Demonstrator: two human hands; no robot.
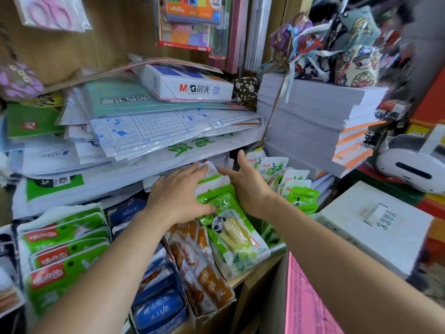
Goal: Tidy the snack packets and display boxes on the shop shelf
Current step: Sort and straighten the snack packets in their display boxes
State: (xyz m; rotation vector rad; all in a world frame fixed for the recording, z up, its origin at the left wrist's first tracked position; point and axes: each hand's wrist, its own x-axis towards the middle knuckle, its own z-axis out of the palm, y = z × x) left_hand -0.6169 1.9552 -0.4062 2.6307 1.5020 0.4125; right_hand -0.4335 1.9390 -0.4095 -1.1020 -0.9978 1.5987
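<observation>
At the near left, a display box of red-and-green packets point(60, 251) is standing in its row. Just to its right, a box of blue packets point(159, 307) is sitting beside a box of orange packets point(207, 280). Neither hand is touching any of these.

Past them, the left hand point(178, 194) is reaching in with its fingers straight and spread, clasping nothing. Its thumb appears to be lying on the top of the green panda packets point(228, 227). Its fingertips are pointing far into the shelf, under the overhanging pile of plastic-wrapped sheets point(154, 133).

The green packets are lying between the two hands, just right of the orange box, with the nearest one reaching the shelf's near edge. Their row is running near to far, so its long axis is pointing away from the person and into the gap beneath the pile.

The right hand point(248, 186) is standing edge-on along the row's right side, fingers straight and thumb up, also gripping nothing. Both hands are about equally near the row, which is sitting directly between the palms. Squaring it up therefore looks like a matter of pressing inward from both sides.

Further right, white-and-green packets point(286, 177) are crowding in beside the right hand, just in front of a stack of paper reams point(308, 126).
</observation>
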